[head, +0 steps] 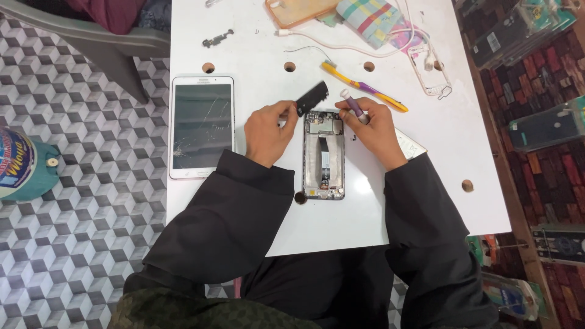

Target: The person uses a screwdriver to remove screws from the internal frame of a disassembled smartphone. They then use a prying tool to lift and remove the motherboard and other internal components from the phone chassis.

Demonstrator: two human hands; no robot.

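Currently | opened grey smartphone with exposed internals point(323, 155) lies mid white tabletop point(426, 201) | left hand point(268, 131) grip pinched on black plastic cover plate point(312, 97), lifted above phone's top | right hand point(375, 129) grip clamped on purple screwdriver point(353, 105) at phone's top-right | judged: cover removal; plate needs setting aside beside phone.
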